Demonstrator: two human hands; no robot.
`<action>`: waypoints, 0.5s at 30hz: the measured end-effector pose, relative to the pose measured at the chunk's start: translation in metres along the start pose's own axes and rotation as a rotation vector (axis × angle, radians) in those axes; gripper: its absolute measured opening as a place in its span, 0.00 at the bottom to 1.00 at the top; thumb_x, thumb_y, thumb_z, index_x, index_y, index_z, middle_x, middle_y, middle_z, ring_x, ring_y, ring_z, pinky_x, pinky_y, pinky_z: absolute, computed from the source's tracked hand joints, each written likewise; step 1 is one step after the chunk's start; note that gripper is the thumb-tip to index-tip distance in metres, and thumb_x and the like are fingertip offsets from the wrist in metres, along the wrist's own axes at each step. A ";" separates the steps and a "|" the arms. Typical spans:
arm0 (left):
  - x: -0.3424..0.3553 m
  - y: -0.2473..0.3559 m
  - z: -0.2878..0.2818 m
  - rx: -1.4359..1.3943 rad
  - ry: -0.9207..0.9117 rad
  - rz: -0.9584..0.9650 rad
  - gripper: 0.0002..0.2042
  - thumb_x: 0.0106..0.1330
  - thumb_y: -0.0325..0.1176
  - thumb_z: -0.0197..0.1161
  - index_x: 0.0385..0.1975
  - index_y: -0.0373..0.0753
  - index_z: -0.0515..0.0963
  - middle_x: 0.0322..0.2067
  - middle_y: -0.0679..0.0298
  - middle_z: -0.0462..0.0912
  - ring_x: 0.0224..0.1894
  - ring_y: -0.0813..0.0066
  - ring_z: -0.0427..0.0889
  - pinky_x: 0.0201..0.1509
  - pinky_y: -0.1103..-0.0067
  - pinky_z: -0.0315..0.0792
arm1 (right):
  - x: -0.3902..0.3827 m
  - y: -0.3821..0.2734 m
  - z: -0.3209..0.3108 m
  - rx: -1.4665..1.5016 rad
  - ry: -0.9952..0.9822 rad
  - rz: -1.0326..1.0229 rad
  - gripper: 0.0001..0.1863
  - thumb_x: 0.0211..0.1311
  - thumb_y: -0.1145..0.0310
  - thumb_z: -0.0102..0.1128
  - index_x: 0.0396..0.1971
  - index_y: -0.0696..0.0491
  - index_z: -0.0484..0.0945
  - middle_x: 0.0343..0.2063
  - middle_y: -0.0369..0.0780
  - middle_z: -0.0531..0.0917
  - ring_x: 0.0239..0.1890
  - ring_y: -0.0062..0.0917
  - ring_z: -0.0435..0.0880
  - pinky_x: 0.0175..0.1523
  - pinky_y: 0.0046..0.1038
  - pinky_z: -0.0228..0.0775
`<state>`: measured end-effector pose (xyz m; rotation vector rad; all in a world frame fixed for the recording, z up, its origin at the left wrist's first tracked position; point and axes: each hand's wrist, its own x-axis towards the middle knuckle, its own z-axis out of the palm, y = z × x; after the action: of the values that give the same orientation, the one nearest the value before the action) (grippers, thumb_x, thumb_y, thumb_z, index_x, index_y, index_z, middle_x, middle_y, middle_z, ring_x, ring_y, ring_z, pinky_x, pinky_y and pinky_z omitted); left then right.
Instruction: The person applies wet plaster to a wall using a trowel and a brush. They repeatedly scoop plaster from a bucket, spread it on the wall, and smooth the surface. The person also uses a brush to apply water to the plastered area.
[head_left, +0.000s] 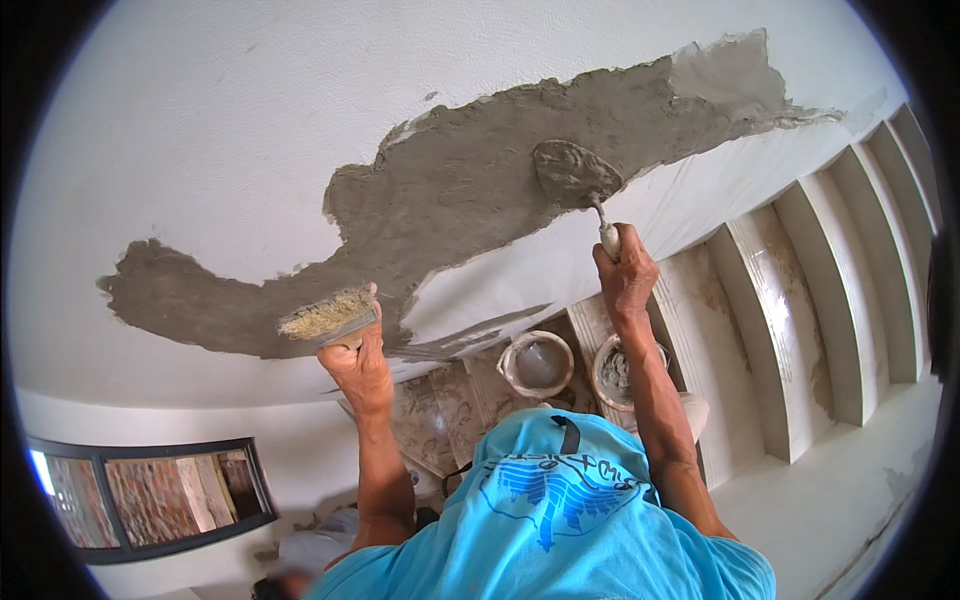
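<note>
My right hand [628, 270] is closed around the pale handle of a trowel [578, 175]. The trowel's rounded blade is coated in grey mortar and rests at the wet grey mortar patch [460, 170] on the white wall [230, 130]. Lower and to the left, my left hand [361, 365] grips a wide brush [330, 315] with straw-coloured bristles. The brush is in front of the patch's lower part; I cannot tell whether its bristles touch the wall. The patch runs in an uneven band from lower left to upper right.
Below stand a bucket of cloudy water [540, 362] and a bucket of grey mortar [614, 372]. Stairs [795, 300] with pale risers climb along the right. A dark-framed window [175, 490] is at lower left, near a partly seen person in light clothing [318, 550].
</note>
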<state>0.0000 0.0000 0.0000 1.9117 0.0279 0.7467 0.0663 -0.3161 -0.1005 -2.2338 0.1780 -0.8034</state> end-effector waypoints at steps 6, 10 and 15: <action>0.006 0.016 0.004 -0.029 -0.044 -0.070 0.09 0.67 0.28 0.66 0.43 0.32 0.84 0.43 0.58 0.88 0.43 0.79 0.80 0.52 0.77 0.72 | -0.002 -0.013 0.006 0.075 -0.007 -0.137 0.17 0.46 0.73 0.71 0.37 0.51 0.76 0.28 0.43 0.82 0.32 0.38 0.84 0.34 0.37 0.74; 0.006 0.023 0.010 -0.011 -0.066 -0.071 0.09 0.67 0.28 0.67 0.43 0.33 0.84 0.43 0.59 0.87 0.43 0.79 0.80 0.51 0.77 0.72 | 0.011 0.004 0.006 0.054 0.017 -0.129 0.16 0.47 0.74 0.71 0.36 0.52 0.75 0.28 0.44 0.82 0.31 0.39 0.84 0.34 0.38 0.73; 0.005 0.027 0.008 -0.035 -0.081 -0.110 0.09 0.66 0.30 0.68 0.40 0.32 0.84 0.43 0.59 0.87 0.35 0.82 0.78 0.38 0.81 0.71 | 0.009 0.055 -0.008 0.041 0.120 0.163 0.14 0.50 0.71 0.68 0.37 0.53 0.74 0.23 0.47 0.80 0.25 0.42 0.81 0.31 0.39 0.70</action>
<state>-0.0001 -0.0170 0.0232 1.8889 0.0686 0.5920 0.0751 -0.3633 -0.1294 -2.1027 0.3923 -0.8447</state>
